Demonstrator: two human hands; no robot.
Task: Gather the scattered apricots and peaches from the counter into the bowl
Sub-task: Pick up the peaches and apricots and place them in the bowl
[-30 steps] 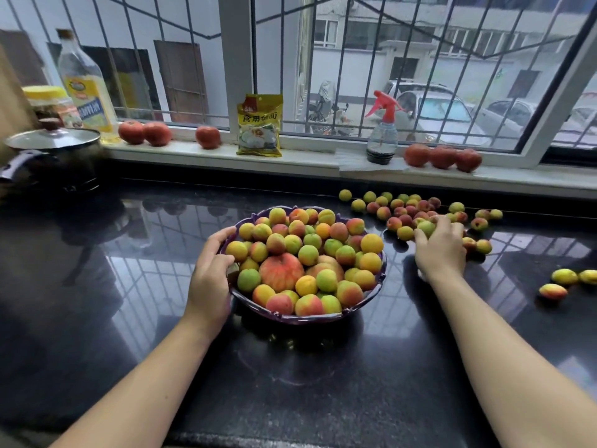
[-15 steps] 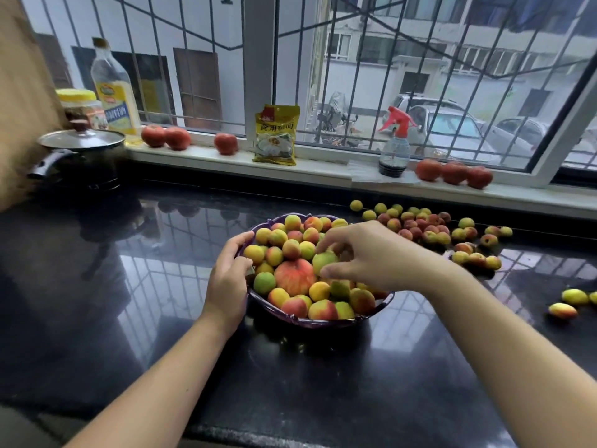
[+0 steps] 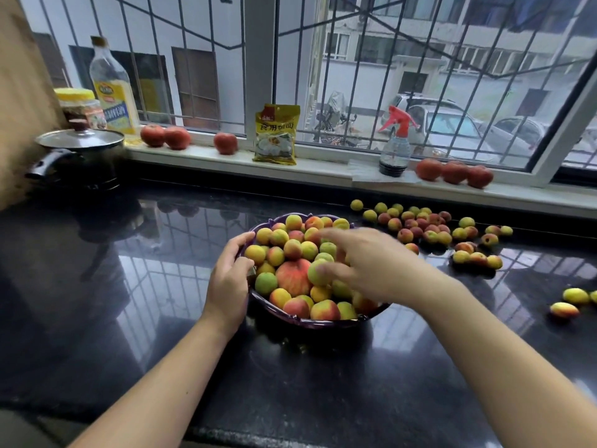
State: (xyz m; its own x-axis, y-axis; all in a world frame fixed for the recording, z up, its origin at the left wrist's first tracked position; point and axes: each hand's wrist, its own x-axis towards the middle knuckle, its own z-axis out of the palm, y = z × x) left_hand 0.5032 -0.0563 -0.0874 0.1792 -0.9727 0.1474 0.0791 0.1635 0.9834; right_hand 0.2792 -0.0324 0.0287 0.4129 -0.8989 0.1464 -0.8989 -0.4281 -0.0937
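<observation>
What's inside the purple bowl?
The purple bowl is heaped with small apricots around one big peach. The right hand covers some fruit; lower layers are hidden.

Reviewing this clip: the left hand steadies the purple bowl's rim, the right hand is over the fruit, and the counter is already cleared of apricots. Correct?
Not quite. The head view shows many apricots on the counter right of the purple bowl. The left hand at the rim and right hand over the fruit are right.
</observation>
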